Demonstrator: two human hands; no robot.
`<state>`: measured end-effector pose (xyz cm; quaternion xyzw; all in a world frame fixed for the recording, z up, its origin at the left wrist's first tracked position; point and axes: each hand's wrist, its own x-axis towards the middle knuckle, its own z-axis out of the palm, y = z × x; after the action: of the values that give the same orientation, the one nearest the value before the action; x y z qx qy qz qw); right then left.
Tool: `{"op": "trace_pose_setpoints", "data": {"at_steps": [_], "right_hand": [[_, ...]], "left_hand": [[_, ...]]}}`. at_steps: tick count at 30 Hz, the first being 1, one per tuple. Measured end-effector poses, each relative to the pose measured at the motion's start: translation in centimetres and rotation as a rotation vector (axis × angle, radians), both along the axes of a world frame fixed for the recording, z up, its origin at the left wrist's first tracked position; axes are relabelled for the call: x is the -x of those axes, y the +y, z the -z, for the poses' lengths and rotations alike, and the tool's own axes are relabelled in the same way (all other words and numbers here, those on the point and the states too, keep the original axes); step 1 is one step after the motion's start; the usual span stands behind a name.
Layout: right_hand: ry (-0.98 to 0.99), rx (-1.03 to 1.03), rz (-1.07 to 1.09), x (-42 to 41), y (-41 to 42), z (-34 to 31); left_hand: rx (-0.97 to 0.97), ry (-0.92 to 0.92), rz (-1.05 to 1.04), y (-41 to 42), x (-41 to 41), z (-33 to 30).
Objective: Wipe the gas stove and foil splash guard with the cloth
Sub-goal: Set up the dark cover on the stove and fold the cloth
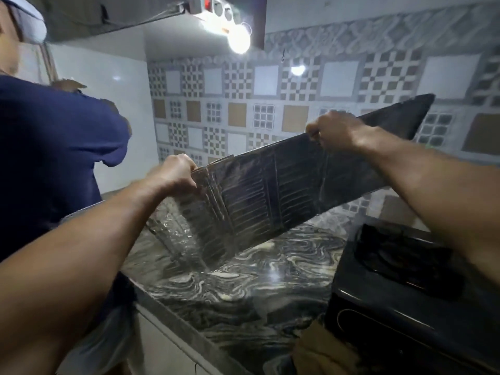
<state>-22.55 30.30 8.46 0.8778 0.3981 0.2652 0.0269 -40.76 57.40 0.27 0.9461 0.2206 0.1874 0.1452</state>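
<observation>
Brown cloth (pixel 322 353) lies bunched at the desk's near edge, just beside the black stove (pixel 411 288), which sits at the right end of the desk (pixel 243 288). Its top is dark marble with pale swirls, glossy under a bare bulb (pixel 239 40) hanging by the back wall. That wall (pixel 297 90) carries checked and plain tiles; the left wall is plain white. A second person in a blue shirt (pixel 54 147) stands at the left end, turned away.

Both forearms reach forward over the desk. The left hand (pixel 176 173) grips the foil guard (pixel 284 182) at its left top corner, fingers (pixel 193 182) curled over the edge. The right hand (pixel 338 131) pinches the top edge further right and higher. So the guard hangs tilted above the desk's middle, its folded left panels drooping to the marble.
</observation>
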Motion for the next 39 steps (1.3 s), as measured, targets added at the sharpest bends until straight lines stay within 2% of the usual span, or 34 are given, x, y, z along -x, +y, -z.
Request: {"op": "trace_pose_setpoints", "data": {"at_steps": [7,12,21,25,29,34,37,39], "right_hand": [[-0.045,-0.108,0.199,-5.2,-7.1,-2.3],[-0.085,-0.125,0.319,-9.0,-13.1,-1.8],[-0.227,-0.218,0.245,-15.6,-23.8,0.5],[-0.314,-0.130,0.164,-17.1,-26.0,0.3],[-0.239,-0.019,0.157,-19.2,-27.7,-0.7],[-0.342,0.145,0.121,-22.7,-28.4,-0.7],[-0.322,0.283,0.146,-23.8,-27.9,-0.3],[-0.305,0.296,0.133,-25.4,-27.9,0.6]], "left_hand": [[0.082,-0.071,0.017,-3.7,-6.4,0.4],[0.098,-0.011,0.096,-7.7,-10.9,1.5],[0.119,-0.105,0.172,-17.8,-19.9,1.1],[0.142,-0.182,0.178,-20.9,-23.3,0.4],[0.138,-0.209,0.188,-23.0,-26.6,-0.1],[0.122,-0.167,0.161,-24.7,-30.2,0.1],[0.139,-0.106,0.150,-25.4,-32.3,0.5],[0.149,-0.071,0.149,-25.9,-33.7,1.0]]}}
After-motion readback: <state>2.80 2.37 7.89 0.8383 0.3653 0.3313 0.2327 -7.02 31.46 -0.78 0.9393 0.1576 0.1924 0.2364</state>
